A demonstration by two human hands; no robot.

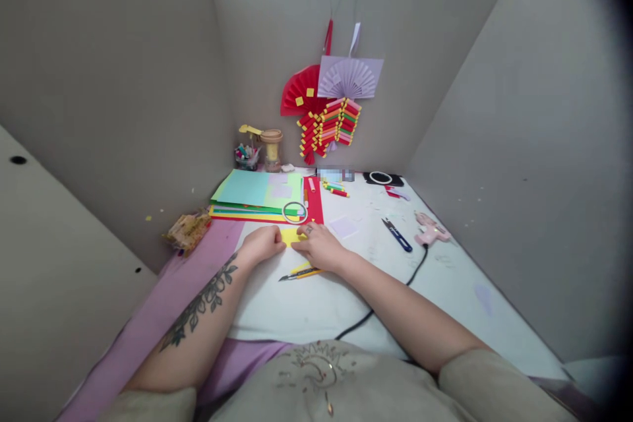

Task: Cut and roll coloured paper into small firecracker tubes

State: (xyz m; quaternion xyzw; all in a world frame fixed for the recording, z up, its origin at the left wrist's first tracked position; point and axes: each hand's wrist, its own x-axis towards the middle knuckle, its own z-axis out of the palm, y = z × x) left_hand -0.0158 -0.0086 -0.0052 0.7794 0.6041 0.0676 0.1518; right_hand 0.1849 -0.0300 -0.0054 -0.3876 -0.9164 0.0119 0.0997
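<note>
A small piece of yellow paper [289, 237] lies on the white table top in front of me. My left hand [263, 244] is closed at its left edge, with curled fingers that grip it there. My right hand [320, 247] grips the right side of the same paper, thumb below and fingers above, partly covering it. Just under my right hand rests a craft knife [297, 275] with a yellow handle, beside a thin yellow strip [302, 267].
Stacked coloured sheets [242, 188] lie behind my hands with a white ring [295, 212] on them. To the right are thread snips [397, 235] and a pink glue gun [430, 229] with a black cord. Paper firecracker decorations [340, 122] hang on the back panel.
</note>
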